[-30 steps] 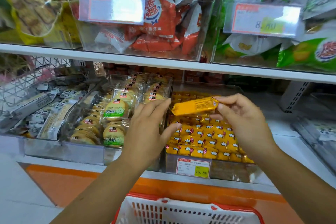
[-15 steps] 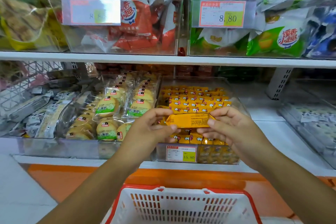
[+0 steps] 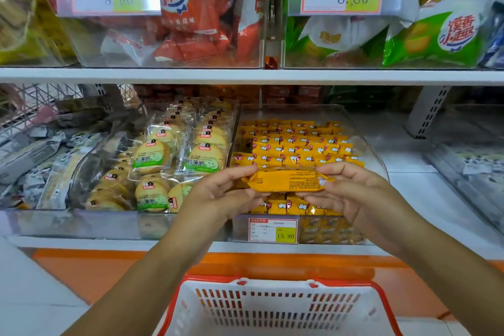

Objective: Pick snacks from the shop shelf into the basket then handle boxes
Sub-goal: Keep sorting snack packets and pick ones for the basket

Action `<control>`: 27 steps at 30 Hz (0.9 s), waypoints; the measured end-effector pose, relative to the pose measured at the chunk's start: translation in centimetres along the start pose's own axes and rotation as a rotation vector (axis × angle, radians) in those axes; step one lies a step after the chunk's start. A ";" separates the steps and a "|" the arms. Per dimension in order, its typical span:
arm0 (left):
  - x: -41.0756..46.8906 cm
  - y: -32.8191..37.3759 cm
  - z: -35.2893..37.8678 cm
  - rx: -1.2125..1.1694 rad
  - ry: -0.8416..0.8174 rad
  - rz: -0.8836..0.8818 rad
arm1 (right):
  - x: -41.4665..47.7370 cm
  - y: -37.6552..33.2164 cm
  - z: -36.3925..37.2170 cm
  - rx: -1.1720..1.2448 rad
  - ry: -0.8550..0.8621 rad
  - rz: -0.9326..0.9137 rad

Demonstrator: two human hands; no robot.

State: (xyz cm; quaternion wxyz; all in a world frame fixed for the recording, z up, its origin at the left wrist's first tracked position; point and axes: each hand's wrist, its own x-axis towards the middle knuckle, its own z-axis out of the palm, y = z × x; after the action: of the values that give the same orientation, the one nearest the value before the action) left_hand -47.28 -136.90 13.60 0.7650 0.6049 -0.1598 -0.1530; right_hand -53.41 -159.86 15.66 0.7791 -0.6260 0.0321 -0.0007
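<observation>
left hand (image 3: 218,194) and right hand (image 3: 351,194) pinch ends of yellow snack pack (image 3: 286,180); lower level over basket (image 3: 275,305), release both ends together.

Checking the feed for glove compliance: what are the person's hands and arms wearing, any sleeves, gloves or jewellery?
Nothing visible. The left hand and right hand are bare, with no gloves, rings or watch. Both forearms are uncovered down to the frame's edge; no sleeve shows.

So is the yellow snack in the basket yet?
Out, not in yet. The left hand and right hand pinch the yellow snack by its ends, higher up than the basket.
</observation>
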 end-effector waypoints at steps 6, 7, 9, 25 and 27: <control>-0.2 0.0 0.1 0.087 0.100 0.039 | -0.4 0.4 -0.1 -0.130 0.086 -0.027; -0.2 0.1 0.2 0.094 0.118 0.045 | -0.4 0.5 -0.1 -0.171 0.114 -0.034; -0.3 -0.1 0.3 0.109 0.135 0.053 | -0.5 0.5 0.2 -0.188 0.144 -0.044; -0.7 0.2 0.8 0.060 0.165 0.061 | -1.1 0.9 0.8 -0.187 0.141 -0.134; -0.6 0.4 0.7 0.033 0.138 0.035 | -1.1 0.8 0.9 -0.195 0.137 -0.128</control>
State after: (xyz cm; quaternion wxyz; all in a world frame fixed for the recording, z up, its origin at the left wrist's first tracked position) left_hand -48.05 -137.15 14.09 0.7667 0.6236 -0.1198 -0.0948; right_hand -54.51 -158.75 15.14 0.7090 -0.6980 0.0450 -0.0899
